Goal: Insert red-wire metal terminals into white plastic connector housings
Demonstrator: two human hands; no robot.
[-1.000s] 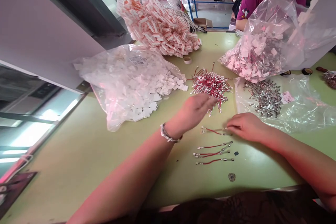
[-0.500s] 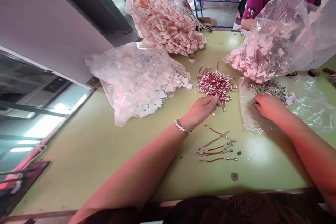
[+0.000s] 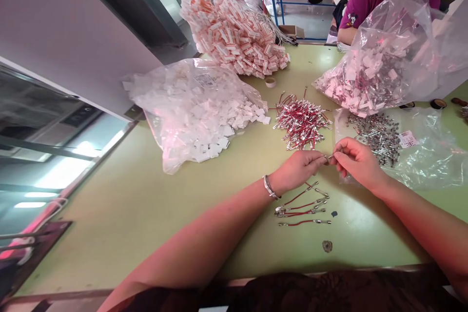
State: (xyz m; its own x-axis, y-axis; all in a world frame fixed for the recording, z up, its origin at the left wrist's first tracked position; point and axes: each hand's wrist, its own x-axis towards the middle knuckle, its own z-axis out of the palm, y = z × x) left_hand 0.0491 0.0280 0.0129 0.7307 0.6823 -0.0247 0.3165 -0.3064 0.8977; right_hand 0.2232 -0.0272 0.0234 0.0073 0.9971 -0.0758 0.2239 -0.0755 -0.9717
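Near the counter's (image 3: 109, 214) front edge, the left hand (image 3: 300, 168) and right hand (image 3: 356, 158) both pinch a metal part (image 3: 328, 157), just beyond the red wires (image 3: 302, 207). The white label (image 3: 408, 139) toward the right edge is unreadable. The counter is pale green.

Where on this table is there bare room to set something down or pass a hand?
Bare table: near-left, between the bag of white pieces, the left forearm and the near edge. Crowded: far side, around the red wire pile and bag of metal parts.

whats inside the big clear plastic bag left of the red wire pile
The clear plastic bag holds small white square pieces, some spilling from its mouth; anything beneath them is covered.
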